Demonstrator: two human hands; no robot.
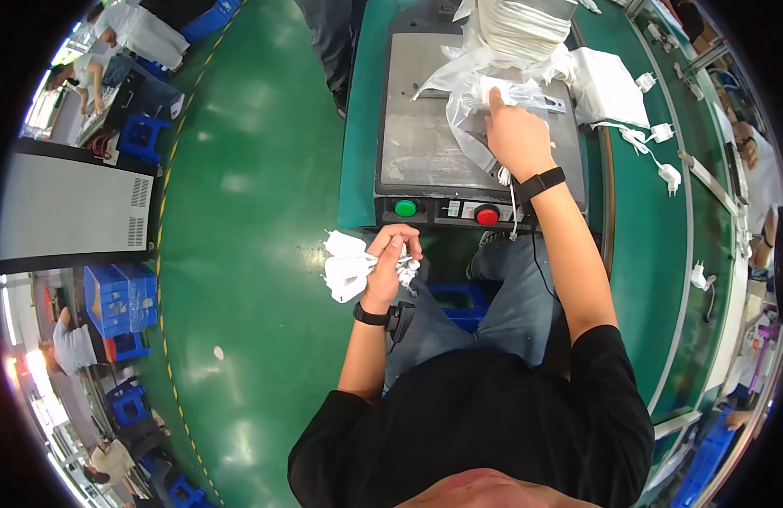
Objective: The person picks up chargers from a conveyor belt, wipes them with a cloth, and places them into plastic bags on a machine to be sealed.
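My left hand (387, 264) is closed around a bunch of white plug chargers (347, 267) and their bundled white cables, held above the floor left of my lap. My right hand (518, 140) is over the grey metal top of a machine (421, 135). Its index finger stretches onto a clear plastic bag (469, 102) with something white under it. The other fingers curl in, and what they hold is hidden. A white cable (514, 212) hangs from below that hand over the machine's front edge. A thick stack of white bags (527, 30) lies just beyond.
The machine's front has a green button (405, 207) and a red button (487, 217). To the right, a white packet (610, 87) and loose white chargers (669, 176) lie on a green table (637, 262). Someone's dark-trousered leg (326, 42) stands left of the machine.
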